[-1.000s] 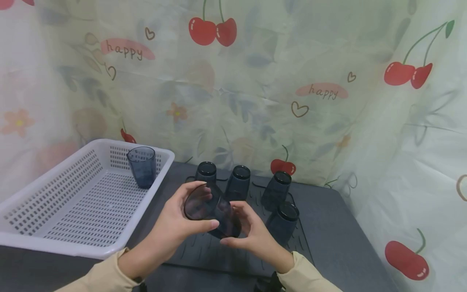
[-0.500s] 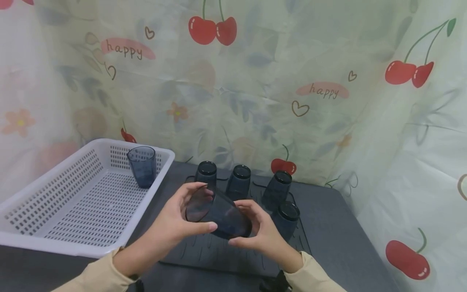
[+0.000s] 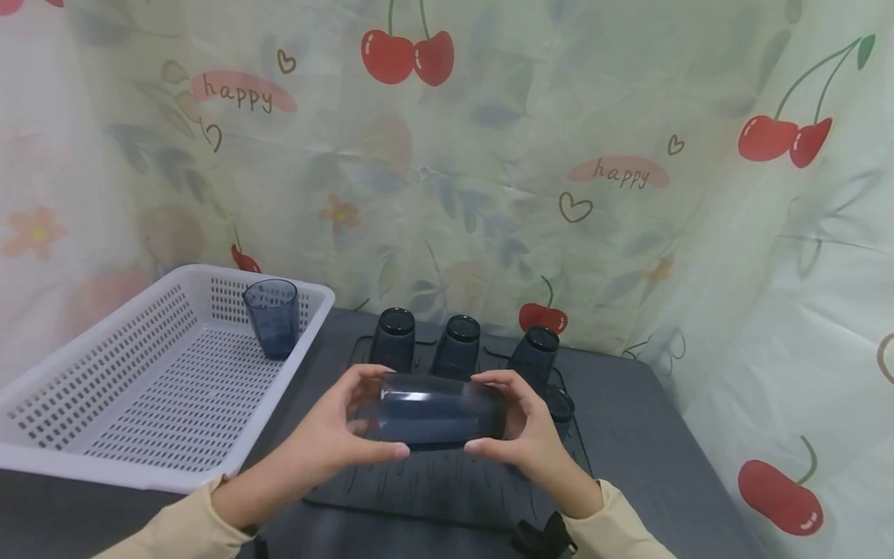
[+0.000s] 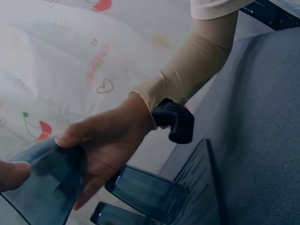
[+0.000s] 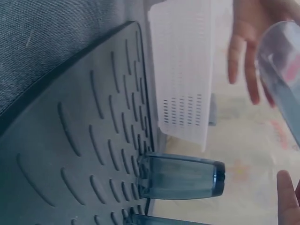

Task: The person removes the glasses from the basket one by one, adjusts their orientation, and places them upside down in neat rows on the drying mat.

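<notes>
Both hands hold one dark blue tinted glass point(image 3: 440, 411) on its side, above the drying mat point(image 3: 433, 485). My left hand point(image 3: 342, 423) grips its rim end at the left, thumb in front and fingers behind. At the other end, my right hand point(image 3: 520, 419) grips the base with thumb and fingers. Behind the hands, several matching glasses stand upside down on the mat, among them a left one point(image 3: 393, 341), a middle one point(image 3: 457, 349) and a right one point(image 3: 534, 353). Another glass point(image 3: 556, 407) is partly hidden by the right hand.
On the left, a white perforated basket point(image 3: 209, 466) holds one upright glass point(image 3: 272, 318) in its far right corner. The dark grey table point(image 3: 649, 466) extends right of the mat. A printed curtain point(image 3: 489, 194) hangs behind and at the sides.
The held glass has turned from tilted, with its rim facing me, to lying level sideways. My right hand has moved right and slightly up with the base.
</notes>
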Action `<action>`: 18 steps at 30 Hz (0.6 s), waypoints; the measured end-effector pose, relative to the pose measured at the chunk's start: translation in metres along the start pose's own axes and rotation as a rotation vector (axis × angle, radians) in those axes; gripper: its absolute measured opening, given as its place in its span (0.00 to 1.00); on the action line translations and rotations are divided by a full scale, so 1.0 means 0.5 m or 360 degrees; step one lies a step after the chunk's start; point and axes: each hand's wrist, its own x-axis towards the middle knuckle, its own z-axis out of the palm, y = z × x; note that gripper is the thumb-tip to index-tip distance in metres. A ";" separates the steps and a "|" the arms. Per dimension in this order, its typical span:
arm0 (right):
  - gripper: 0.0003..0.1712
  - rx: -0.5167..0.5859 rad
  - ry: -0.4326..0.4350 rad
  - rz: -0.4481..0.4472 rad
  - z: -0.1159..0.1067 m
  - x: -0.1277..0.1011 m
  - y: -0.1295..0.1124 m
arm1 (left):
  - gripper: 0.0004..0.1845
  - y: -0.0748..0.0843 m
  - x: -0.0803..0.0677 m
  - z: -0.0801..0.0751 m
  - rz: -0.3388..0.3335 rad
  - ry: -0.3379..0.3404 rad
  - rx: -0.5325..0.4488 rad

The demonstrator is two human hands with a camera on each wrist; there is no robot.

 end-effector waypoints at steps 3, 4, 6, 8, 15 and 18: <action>0.37 0.0019 0.0019 -0.0018 -0.003 0.002 -0.006 | 0.44 -0.011 0.002 0.001 -0.0018 -0.0032 0.0013; 0.36 0.0026 0.0024 -0.0026 -0.003 0.003 -0.008 | 0.44 -0.014 0.003 0.002 -0.0028 -0.0038 0.0013; 0.36 0.0041 0.0033 -0.0037 -0.003 0.004 -0.012 | 0.44 -0.020 0.004 0.004 -0.0044 -0.0045 0.0020; 0.37 0.0061 0.0039 -0.0035 -0.002 0.005 -0.016 | 0.45 -0.025 0.004 0.008 -0.0044 -0.0049 0.0027; 0.38 0.0170 0.0059 -0.0009 0.005 0.004 -0.022 | 0.45 -0.042 0.006 0.019 -0.0036 -0.0138 -0.0065; 0.38 0.0200 0.0068 -0.0015 0.008 0.005 -0.022 | 0.46 -0.046 0.007 0.025 -0.0040 -0.0160 -0.0081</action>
